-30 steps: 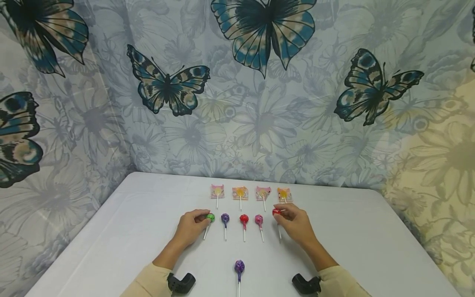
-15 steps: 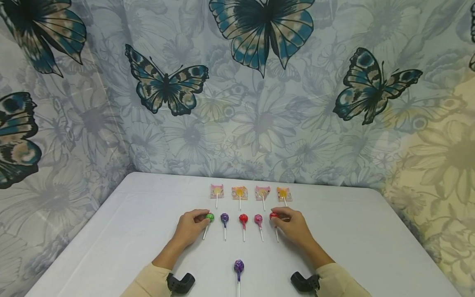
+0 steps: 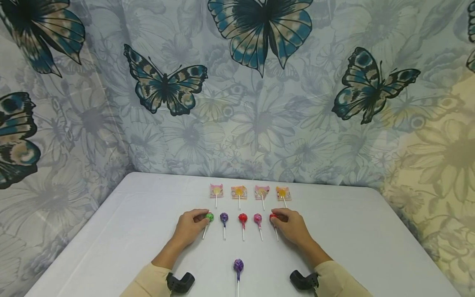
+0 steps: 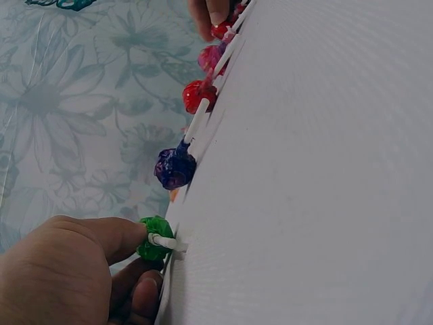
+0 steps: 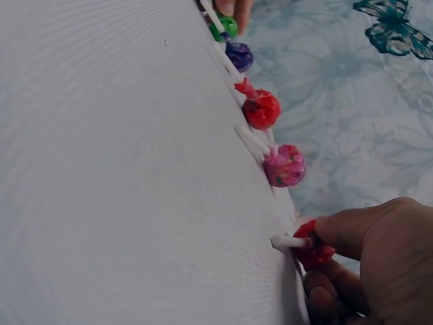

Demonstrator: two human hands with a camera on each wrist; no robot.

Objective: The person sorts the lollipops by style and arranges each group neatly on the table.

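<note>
My left hand [image 3: 191,226] pinches the head of a green lollipop [image 4: 156,238] at the left end of a row on the white table. At the row's right end, a red lollipop [image 5: 313,245] is pinched between the thumb and fingers of my right hand [image 3: 293,225]; its stick points toward me. Between the hands lie a dark purple lollipop [image 3: 224,218], another red lollipop [image 3: 243,218] and a pink lollipop [image 3: 257,219], sticks toward me. Both wrist views show the row edge-on, with the opposite hand at the far end.
Behind the row lie several flat lollipops in clear printed wrappers, the leftmost wrapped lollipop [image 3: 216,191] being pink and yellow. A single purple lollipop [image 3: 238,265] lies nearer me, between the forearms. A butterfly-print cloth [image 3: 259,123] hangs behind the white table [image 3: 356,231].
My right hand has shifted slightly left with the red lollipop, bringing it nearer the pink one, and then stayed there. The left hand keeps its pinch on the green lollipop.
</note>
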